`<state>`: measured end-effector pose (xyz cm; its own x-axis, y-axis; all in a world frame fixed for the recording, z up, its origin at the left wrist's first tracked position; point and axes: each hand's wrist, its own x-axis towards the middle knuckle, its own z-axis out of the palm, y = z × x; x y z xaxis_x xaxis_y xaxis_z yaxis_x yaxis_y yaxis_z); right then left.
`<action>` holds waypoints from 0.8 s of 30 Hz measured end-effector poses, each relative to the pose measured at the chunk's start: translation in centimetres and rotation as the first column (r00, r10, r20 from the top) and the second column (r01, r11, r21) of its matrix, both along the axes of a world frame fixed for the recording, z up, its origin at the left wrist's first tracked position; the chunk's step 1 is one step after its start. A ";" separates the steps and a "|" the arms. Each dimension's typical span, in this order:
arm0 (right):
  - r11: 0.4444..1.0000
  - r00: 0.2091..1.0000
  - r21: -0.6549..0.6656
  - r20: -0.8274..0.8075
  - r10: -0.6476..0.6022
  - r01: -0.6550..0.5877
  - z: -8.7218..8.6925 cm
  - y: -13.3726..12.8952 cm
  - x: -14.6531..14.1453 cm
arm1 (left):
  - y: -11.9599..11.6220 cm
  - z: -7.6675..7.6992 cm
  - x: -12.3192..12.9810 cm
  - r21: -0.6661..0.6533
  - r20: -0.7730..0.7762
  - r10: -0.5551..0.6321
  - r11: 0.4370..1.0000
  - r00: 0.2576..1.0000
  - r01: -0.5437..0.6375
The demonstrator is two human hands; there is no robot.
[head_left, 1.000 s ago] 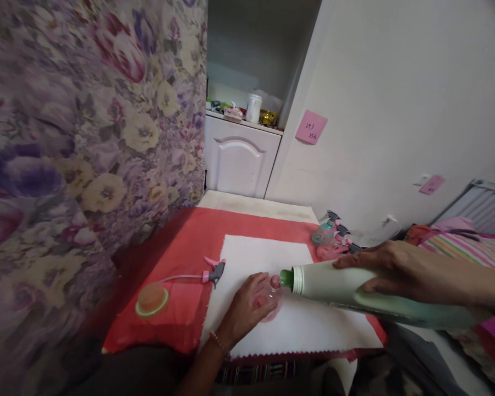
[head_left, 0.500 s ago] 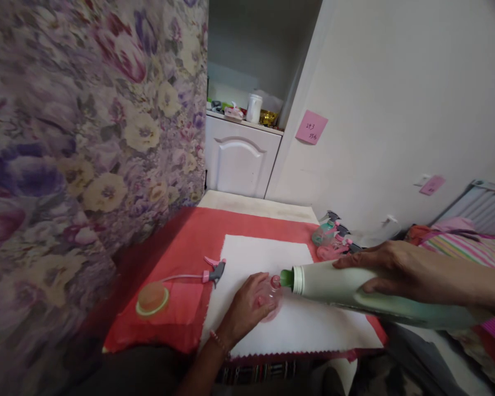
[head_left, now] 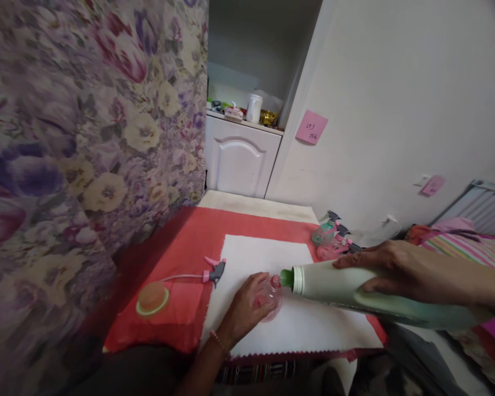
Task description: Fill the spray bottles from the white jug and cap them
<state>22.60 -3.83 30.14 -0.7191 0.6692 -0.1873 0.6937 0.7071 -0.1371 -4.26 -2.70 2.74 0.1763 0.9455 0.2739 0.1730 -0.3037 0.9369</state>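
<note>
My left hand (head_left: 247, 305) is closed around a clear pink spray bottle (head_left: 274, 297) without its sprayer top, held over a white cloth (head_left: 268, 253). From the right, my right hand (head_left: 391, 269) grips a large pale green bottle (head_left: 325, 283) from above, tipped almost level. Its green spout (head_left: 287, 278) is right at the small bottle's neck. Whether liquid is flowing I cannot tell. To the left lies a grey and pink trigger sprayer (head_left: 215, 271), its tube stretching over the red cloth (head_left: 177, 319) toward an orange round thing with a pale green rim (head_left: 152, 300).
Several spray bottles (head_left: 332, 245), green and pink with dark triggers, stand at the table's right back edge. Behind the table is a white cabinet (head_left: 243, 159) with a white jar (head_left: 254, 108) on its shelf. A flowered curtain or wall covering (head_left: 107, 137) borders the left side.
</note>
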 end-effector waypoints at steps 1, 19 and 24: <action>1.000 1.000 -0.005 -0.001 -0.002 0.002 0.1 0.0 -0.1 | 0.0 0.1 0.0 0.003 -0.005 0.002 1.000 1.000 -0.002; 0.999 1.000 -0.033 0.012 -0.026 0.026 0.4 -0.4 -0.4 | -0.1 0.5 0.0 0.038 -0.048 0.016 0.999 0.999 -0.014; 0.997 0.999 -0.060 0.026 -0.045 0.046 0.5 -0.3 -0.7 | 0.1 -0.1 0.0 0.045 -0.025 0.025 0.999 0.999 -0.024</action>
